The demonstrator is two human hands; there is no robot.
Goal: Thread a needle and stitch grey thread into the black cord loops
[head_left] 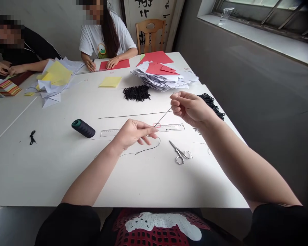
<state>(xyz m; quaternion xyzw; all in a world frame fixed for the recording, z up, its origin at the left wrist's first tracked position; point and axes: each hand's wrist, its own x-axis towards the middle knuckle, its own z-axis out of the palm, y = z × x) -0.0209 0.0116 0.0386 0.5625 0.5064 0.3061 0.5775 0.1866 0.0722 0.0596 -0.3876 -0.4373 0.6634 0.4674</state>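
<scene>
A thin black cord is stretched slantwise between my two hands above the table. My left hand pinches its lower end between thumb and forefinger, the other fingers loosely bent. Higher and to the right, my right hand is closed on the upper end. Under my left hand lies a clear ruler, partly hidden by it. Another straight black cord lies behind the ruler. A spool of dark thread rests on its side at the left, its loose thread trailing beneath my left hand. Scissors lie nearer me, slightly spread.
Bundles of black cord loops lie farther back, with more loops behind my right arm. A stack of white paper carries red sheets. A small knotted cord lies left. Two people sit across the white table, one writing on red paper.
</scene>
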